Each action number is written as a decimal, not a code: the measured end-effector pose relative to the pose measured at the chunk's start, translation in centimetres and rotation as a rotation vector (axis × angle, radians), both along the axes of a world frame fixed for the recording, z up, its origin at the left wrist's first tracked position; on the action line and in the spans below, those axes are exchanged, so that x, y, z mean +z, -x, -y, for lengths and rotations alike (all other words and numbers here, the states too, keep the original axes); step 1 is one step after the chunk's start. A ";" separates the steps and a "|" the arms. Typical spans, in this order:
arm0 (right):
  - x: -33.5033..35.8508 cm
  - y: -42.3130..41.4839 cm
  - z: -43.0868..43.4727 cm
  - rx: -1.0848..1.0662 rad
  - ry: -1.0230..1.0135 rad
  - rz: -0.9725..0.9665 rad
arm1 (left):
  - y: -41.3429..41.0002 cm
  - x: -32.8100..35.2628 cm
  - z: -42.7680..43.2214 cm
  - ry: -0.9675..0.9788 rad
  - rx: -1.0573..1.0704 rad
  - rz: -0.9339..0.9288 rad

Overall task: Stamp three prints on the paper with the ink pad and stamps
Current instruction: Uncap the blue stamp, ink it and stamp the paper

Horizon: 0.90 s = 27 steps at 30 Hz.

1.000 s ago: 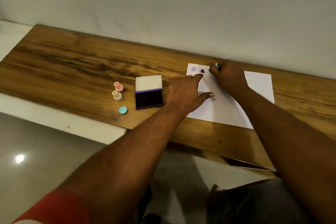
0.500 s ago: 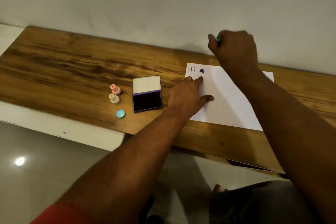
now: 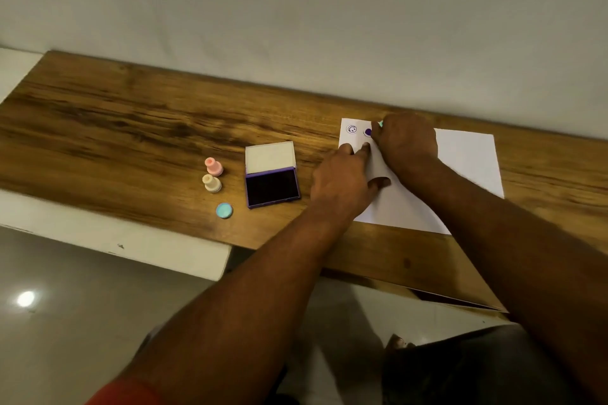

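Note:
A white sheet of paper (image 3: pixel 467 161) lies on the wooden table (image 3: pixel 131 128). Near its top left corner are a smiley print (image 3: pixel 351 129) and a purple heart print (image 3: pixel 367 132). My right hand (image 3: pixel 406 139) grips a small teal stamp (image 3: pixel 380 123) and holds it down on the paper just right of the heart print. My left hand (image 3: pixel 342 179) rests flat on the paper's left edge, fingers spread. The open ink pad (image 3: pixel 272 187), purple with a white lid, sits left of the paper.
A pink stamp (image 3: pixel 214 166) and a cream stamp (image 3: pixel 212 183) stand left of the ink pad. A round teal cap (image 3: pixel 224 210) lies in front of them. A white wall runs behind the table, and the floor shows below its front edge.
My right hand, raised above the paper half a second ago, has come back down with the teal stamp beside the heart print. My left hand has stayed on the paper.

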State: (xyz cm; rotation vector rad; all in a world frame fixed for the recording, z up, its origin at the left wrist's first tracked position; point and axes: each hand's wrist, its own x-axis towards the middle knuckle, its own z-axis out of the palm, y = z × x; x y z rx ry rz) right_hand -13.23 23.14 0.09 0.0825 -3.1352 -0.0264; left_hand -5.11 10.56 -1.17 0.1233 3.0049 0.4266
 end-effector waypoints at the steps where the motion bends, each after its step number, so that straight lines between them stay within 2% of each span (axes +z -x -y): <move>1: 0.1 0.1 -0.1 -0.004 0.011 -0.009 | 0.0 0.0 0.0 -0.001 0.000 0.007; 6: -0.2 0.0 -0.3 0.032 -0.005 -0.038 | -0.1 0.0 0.1 -0.009 -0.015 0.009; 9: -0.2 -0.1 -1.0 0.056 0.124 -0.037 | -0.1 0.3 0.1 0.002 -0.006 0.021; 11: 0.4 -0.2 -2.0 -0.049 0.405 -0.099 | -0.3 0.4 0.0 -0.010 -0.005 0.023; 12: 1.0 -0.2 -2.8 -0.184 0.621 -0.157 | -0.3 0.4 0.0 -0.010 -0.008 0.016; 14: 2.9 0.4 -4.4 -0.528 1.264 -0.233 | -0.1 0.3 0.1 0.000 -0.014 0.005; 15: 3.5 0.8 -5.2 -0.664 1.574 -0.202 | -0.1 0.3 0.2 0.000 -0.020 0.013; 16: 4.0 1.0 -5.7 -0.739 1.779 -0.171 | -0.1 0.4 0.2 -0.001 -0.023 0.020; 17: 4.0 1.0 -5.9 -0.765 1.852 -0.145 | -0.1 0.5 0.1 -0.002 -0.020 0.023; 22: 2.9 -0.4 -4.2 -0.695 1.700 -0.018 | 0.2 0.2 0.3 -0.089 0.003 0.017; 27: 3.5 -0.5 -3.0 -0.585 1.610 -0.029 | 0.1 0.0 0.7 -0.128 0.006 -0.008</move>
